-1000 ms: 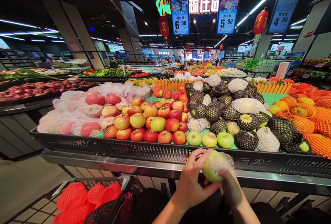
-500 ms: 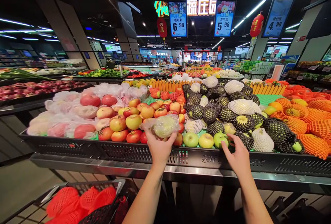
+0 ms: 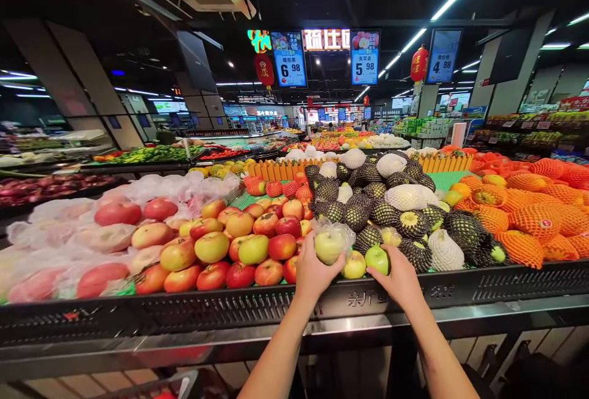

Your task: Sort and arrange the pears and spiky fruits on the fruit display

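Note:
My left hand point(image 3: 317, 273) is closed around a pale green apple in clear plastic film point(image 3: 329, 245), held over the front of the fruit display. Close beside it, my right hand point(image 3: 399, 279) grips a bare green apple point(image 3: 377, 259), thumb at its lower left and fingers on its right side. Between the two hands a yellowish-green apple point(image 3: 354, 265) rests at the front edge of the black crate point(image 3: 221, 310). The wrapped apple and my left hand hide whatever lies right behind them.
Red-yellow apples point(image 3: 253, 250) are piled to the left, with bagged apples point(image 3: 115, 210) farther left. Behind and right lie fruits in black foam nets point(image 3: 363, 209) and orange-netted fruits point(image 3: 536, 220). A metal rail point(image 3: 221, 340) runs along the front.
My view has shifted right and closer. My left hand has carried the wrapped apple rightward, away from the red apples. My right hand has closed on the bare green apple.

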`<state>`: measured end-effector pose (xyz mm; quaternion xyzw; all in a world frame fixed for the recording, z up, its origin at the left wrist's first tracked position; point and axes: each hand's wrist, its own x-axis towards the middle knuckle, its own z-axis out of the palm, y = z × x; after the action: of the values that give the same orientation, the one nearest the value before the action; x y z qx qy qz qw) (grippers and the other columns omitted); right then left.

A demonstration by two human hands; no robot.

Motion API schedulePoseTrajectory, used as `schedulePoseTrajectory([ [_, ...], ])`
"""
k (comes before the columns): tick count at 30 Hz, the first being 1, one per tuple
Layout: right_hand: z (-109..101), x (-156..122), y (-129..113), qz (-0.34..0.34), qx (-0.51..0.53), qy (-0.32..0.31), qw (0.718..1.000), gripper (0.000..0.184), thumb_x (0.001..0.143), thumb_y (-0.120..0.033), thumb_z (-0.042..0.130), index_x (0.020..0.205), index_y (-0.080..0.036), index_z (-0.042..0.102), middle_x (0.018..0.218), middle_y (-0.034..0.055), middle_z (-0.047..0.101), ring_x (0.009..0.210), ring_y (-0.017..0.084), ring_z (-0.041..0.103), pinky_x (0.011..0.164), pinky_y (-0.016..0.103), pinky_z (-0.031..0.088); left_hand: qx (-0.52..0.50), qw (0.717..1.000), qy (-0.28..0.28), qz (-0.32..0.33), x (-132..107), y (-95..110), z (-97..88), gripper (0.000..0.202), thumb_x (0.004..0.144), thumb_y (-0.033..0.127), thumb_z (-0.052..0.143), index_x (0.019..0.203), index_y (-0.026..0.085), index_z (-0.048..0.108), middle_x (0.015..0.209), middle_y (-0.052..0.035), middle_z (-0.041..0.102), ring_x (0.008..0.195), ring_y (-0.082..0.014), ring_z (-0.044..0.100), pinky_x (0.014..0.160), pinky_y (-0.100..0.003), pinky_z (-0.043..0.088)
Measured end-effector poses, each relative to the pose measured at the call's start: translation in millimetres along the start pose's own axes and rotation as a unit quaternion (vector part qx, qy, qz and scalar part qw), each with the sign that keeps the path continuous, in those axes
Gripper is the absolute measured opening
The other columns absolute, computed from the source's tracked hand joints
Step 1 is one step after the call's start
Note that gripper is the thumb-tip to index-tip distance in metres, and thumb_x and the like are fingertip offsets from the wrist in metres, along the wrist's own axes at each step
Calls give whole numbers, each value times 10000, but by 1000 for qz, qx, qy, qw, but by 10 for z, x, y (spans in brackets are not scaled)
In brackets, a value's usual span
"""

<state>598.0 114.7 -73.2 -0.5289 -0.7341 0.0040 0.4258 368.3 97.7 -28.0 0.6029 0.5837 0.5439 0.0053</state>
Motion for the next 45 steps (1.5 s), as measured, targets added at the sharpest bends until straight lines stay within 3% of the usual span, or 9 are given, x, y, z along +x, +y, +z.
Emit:
schedulePoseTrajectory([
  [5, -112, -180, -32, -67, 50, 104, 991, 428, 920, -379, 709, 1281, -167, 622, 1344, 132, 651, 1220, 285, 633, 1048, 451, 526, 110, 992, -67, 15, 67, -11, 192, 627, 750, 430, 804, 1261, 165, 554, 1205, -135, 661, 1154, -359, 620, 1002, -479, 539],
  [10, -474, -163, 87, -10, -12, 321, 947, 216, 993, -371, 591, 1039, -181, 685, 1048, 83, 719, 987, 252, 669, 912, 413, 538, 79, 993, -87, 33, 125, -98, 290, 514, 830, 415, 785, 1225, 173, 563, 1237, -118, 647, 1172, -322, 609, 1048, -459, 511],
  [13, -602, -39, 228, 62, -87, 262, 959, 345, 962, -489, 605, 1005, -156, 680, 1003, 101, 700, 929, 292, 666, 839, 435, 534, 88, 991, -91, 39, 162, -86, 296, 487, 853, 423, 783, 1207, 160, 576, 1193, -124, 619, 1146, -323, 602, 1049, -455, 507],
  [19, -601, 120, 104, 197, -214, 3, 957, 614, 864, -555, 738, 1242, -91, 599, 1160, 172, 659, 1091, 353, 639, 885, 436, 520, 163, 978, -132, 16, 178, -2, 277, 574, 905, 482, 733, 1295, 113, 534, 1225, -152, 513, 1192, -354, 546, 1045, -484, 511],
  [24, -672, 197, -66, 237, -253, -78, 935, 634, 893, -563, 686, 1265, -65, 561, 1218, 207, 611, 1209, 372, 564, 908, 442, 514, 197, 973, -122, 12, 113, 14, 320, 747, 899, 535, 725, 1430, 113, 410, 1340, -173, 476, 1253, -369, 499, 1011, -482, 533],
  [28, -690, 279, -110, 250, -273, -134, 919, 684, 753, -466, 832, 1223, -48, 563, 1239, 219, 567, 1234, 386, 528, 889, 431, 523, 224, 968, -110, 17, 85, 43, 365, 756, 909, 548, 703, 1437, 93, 409, 1307, -187, 483, 1217, -379, 517, 998, -485, 533],
  [36, -572, 154, -12, 229, -242, -37, 942, 616, 734, -488, 795, 1150, -112, 539, 1180, 165, 609, 1135, 333, 613, 810, 372, 522, 270, 955, -123, -13, 130, 190, 372, 674, 939, 538, 658, 1386, 88, 428, 1284, -186, 512, 1218, -370, 526, 1045, -456, 474],
  [41, -509, 41, 174, 175, -207, 19, 962, 656, 750, -489, 753, 1241, -129, 508, 1180, 139, 622, 1126, 322, 628, 816, 374, 508, 282, 949, -131, -53, 198, 378, 398, 629, 885, 653, 672, 1176, 115, 522, 1147, -153, 603, 1077, -352, 628, 808, -390, 546],
  [45, -440, 15, 251, 153, -207, 51, 965, 649, 769, -518, 731, 1247, -141, 506, 1173, 136, 618, 1129, 322, 617, 803, 374, 502, 296, 941, -148, -61, 235, 462, 459, 661, 873, 619, 702, 1218, 85, 521, 1173, -178, 587, 1035, -362, 645, 771, -402, 545],
])
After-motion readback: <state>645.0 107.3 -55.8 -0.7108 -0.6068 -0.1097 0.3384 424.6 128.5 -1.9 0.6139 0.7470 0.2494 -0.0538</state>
